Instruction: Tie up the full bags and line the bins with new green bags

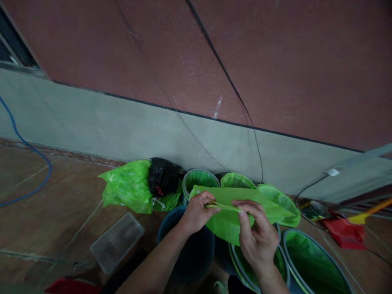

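Note:
A bright green plastic bag [225, 226] hangs stretched between my hands. My left hand [196, 212] pinches the bag's edge with thumb and fingers. A little to the right, my right hand [259, 232] grips the same edge, thumb against the fingers. Below my left hand stands a dark blue bin [191, 259] with no bag over its rim. Under my right hand is a bin lined with a green bag [284, 269], partly hidden by the hand and forearm.
More green-lined bins stand along the wall, including one at the right [315, 261] and one behind [199, 177]. Filled green [127, 185] and black bags [163, 175] lean left. A clear plastic box [118, 241], red dustpan [344, 232] and blue hose [45, 177] lie on the floor.

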A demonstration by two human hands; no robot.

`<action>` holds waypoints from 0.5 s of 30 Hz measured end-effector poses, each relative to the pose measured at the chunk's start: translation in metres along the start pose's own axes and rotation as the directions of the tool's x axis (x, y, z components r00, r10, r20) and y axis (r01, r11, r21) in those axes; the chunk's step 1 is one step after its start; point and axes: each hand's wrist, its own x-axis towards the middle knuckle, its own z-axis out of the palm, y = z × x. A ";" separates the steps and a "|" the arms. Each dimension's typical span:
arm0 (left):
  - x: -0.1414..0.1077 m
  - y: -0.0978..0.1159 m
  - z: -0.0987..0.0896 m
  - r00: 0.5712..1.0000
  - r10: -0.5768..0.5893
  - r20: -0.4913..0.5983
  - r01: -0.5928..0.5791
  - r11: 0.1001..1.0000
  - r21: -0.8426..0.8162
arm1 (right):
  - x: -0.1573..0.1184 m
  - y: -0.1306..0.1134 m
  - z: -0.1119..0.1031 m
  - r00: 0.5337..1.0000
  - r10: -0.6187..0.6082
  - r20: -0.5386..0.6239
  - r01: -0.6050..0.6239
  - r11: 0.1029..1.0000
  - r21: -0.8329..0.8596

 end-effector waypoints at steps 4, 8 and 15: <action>-0.001 0.005 -0.001 0.995 -0.018 0.103 0.033 0.989 -0.146 | -0.001 -0.001 -0.002 0.998 0.051 -0.023 -0.050 0.998 0.033; -0.003 0.011 -0.004 0.989 -0.067 0.131 0.088 0.982 -0.165 | -0.001 -0.001 -0.003 0.979 0.160 -0.124 -0.149 0.985 0.092; -0.001 0.014 -0.009 0.991 -0.115 0.070 0.120 0.990 -0.069 | 0.003 0.003 -0.006 0.910 0.329 -0.252 -0.277 0.935 0.222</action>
